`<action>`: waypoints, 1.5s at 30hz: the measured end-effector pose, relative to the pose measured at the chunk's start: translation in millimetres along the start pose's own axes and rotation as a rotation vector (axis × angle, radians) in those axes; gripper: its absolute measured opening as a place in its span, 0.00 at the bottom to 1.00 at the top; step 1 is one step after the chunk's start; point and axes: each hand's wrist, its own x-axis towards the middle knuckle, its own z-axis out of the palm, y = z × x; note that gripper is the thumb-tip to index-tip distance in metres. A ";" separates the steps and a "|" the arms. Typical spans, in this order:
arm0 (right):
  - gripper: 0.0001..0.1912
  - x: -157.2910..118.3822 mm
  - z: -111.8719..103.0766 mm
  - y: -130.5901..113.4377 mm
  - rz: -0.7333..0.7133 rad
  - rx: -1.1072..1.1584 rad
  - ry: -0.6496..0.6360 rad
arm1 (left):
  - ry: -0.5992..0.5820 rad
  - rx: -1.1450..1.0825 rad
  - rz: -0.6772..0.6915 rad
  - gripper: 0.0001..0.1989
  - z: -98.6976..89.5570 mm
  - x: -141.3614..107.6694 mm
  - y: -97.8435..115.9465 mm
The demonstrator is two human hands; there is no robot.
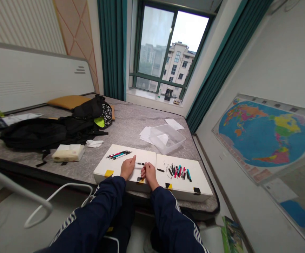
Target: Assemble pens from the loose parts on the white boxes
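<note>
A thin pen with a pale barrel and a dark section spans the gap between my hands. My left hand closes around its left end, thumb up. The fingers of my right hand are curled and pinch its right end. Both hands are over a white box. To the left on that box lie several pens side by side. On the white box to the right are a black pen part and a spread of black, red and blue pen parts, with small clear pieces beside them.
Behind the boxes stands a clear plastic bin near white papers. A tissue pack and a black backpack lie on the grey mattress to the left. A white tube curves at lower left.
</note>
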 end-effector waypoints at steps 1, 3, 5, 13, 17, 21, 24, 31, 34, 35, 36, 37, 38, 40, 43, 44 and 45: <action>0.21 -0.3 -0.1 -0.1 -0.001 0.017 0.001 | -0.003 -0.005 0.004 0.29 0.0 -0.1 -0.3; 0.20 -0.9 -0.1 -0.6 -0.009 0.050 0.011 | -0.008 -0.014 0.007 0.29 0.2 -0.3 -0.9; 0.19 -1.6 0.2 -1.0 -0.027 0.064 0.024 | -0.012 -0.022 0.009 0.28 0.5 -0.5 -1.7; 0.19 -3.2 1.8 -0.8 -0.034 0.090 0.017 | 0.062 0.006 0.019 0.27 0.0 -0.3 -3.5; 0.19 -7.0 -4.0 -18.8 -0.058 0.035 0.027 | 0.086 -0.058 -0.003 0.27 -1.8 0.2 -1.9; 0.19 -10.2 -42.0 -60.8 -0.180 -0.226 0.012 | 0.082 -0.103 0.008 0.26 -2.7 0.7 -1.9; 0.18 -9.6 -96.3 -95.2 -0.261 -0.561 0.032 | 0.083 -0.052 0.009 0.25 -1.5 0.5 -3.4; 0.11 -12.8 -211.8 -130.1 -0.227 -1.310 0.138 | 0.085 -0.027 0.012 0.24 0.2 0.4 -8.3; 0.11 -16.7 -227.4 -126.6 -0.134 -1.409 0.108 | 0.108 -0.087 -0.004 0.24 -0.8 1.9 -9.2; 0.10 -17.8 -229.4 -124.2 -0.117 -1.429 0.107 | 0.110 -0.095 -0.014 0.24 -0.9 2.6 -9.3; 0.10 -18.7 -230.6 -121.3 -0.106 -1.446 0.114 | 0.111 -0.098 -0.025 0.24 -0.8 3.2 -9.5; 0.10 -19.5 -231.5 -118.1 -0.099 -1.458 0.128 | 0.110 -0.098 -0.034 0.24 -0.5 3.9 -9.8; 0.10 -20.0 -232.4 -114.8 -0.096 -1.463 0.150 | 0.108 -0.101 -0.041 0.24 -0.1 4.6 -10.3; 0.10 -20.6 -234.7 -108.7 -0.103 -1.453 0.189 | 0.101 -0.126 -0.052 0.25 0.9 6.0 -12.1; 0.09 -21.2 -238.2 -102.5 -0.136 -1.396 0.189 | 0.086 -0.207 -0.061 0.25 1.7 7.8 -15.8; 0.09 -22.0 -238.1 -101.5 -0.156 -1.370 0.192 | 0.083 -0.229 -0.063 0.25 1.7 8.2 -16.8; 0.11 -23.3 -236.4 -100.6 -0.180 -1.339 0.210 | 0.082 -0.240 -0.065 0.25 1.6 8.6 -17.5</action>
